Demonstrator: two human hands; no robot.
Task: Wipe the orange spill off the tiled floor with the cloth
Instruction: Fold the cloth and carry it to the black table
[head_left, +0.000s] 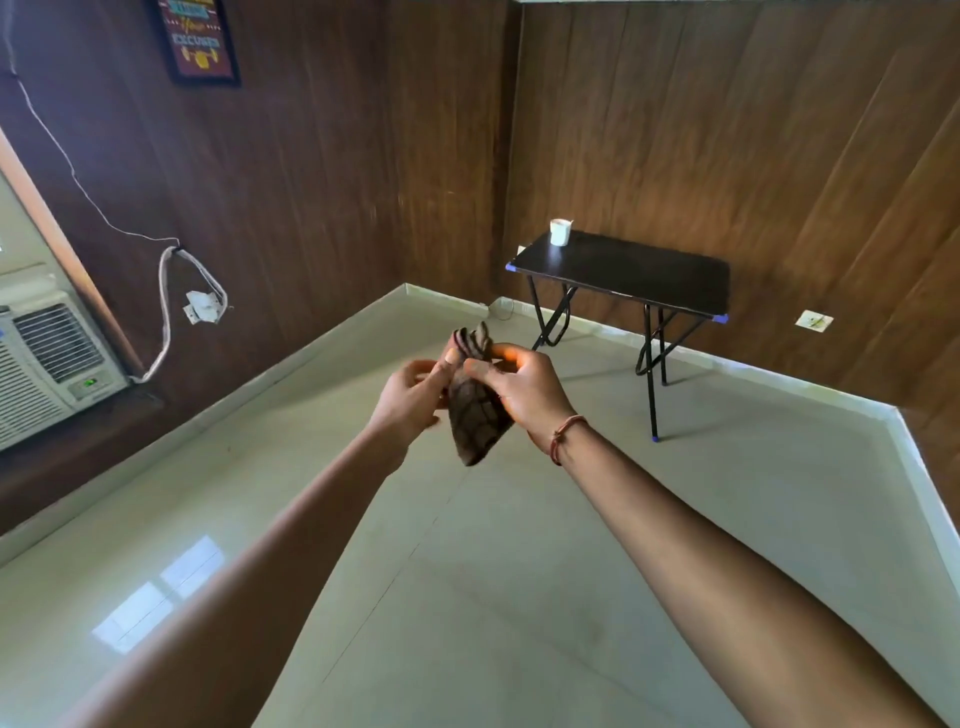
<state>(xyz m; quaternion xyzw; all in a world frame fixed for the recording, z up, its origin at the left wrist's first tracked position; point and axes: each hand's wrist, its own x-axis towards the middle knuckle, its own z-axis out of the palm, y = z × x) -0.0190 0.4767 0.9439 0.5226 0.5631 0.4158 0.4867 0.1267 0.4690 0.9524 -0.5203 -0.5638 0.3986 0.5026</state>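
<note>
A dark brown checked cloth (474, 415) hangs bunched in the air, well above the pale tiled floor (519, 571). My left hand (410, 400) pinches its upper left edge between thumb and fingers. My right hand (524, 389) grips its upper right side, thumb over the fabric, with a thread band on the wrist. Both arms reach out in front of me. I see no orange spill on the visible floor.
A small black folding table (649, 280) stands by the wood-panelled wall at the right, with a white cup (560, 232) on its far corner. An air conditioner (47, 358) sits in the wall at the left, with a white cable (166, 312) hanging beside it.
</note>
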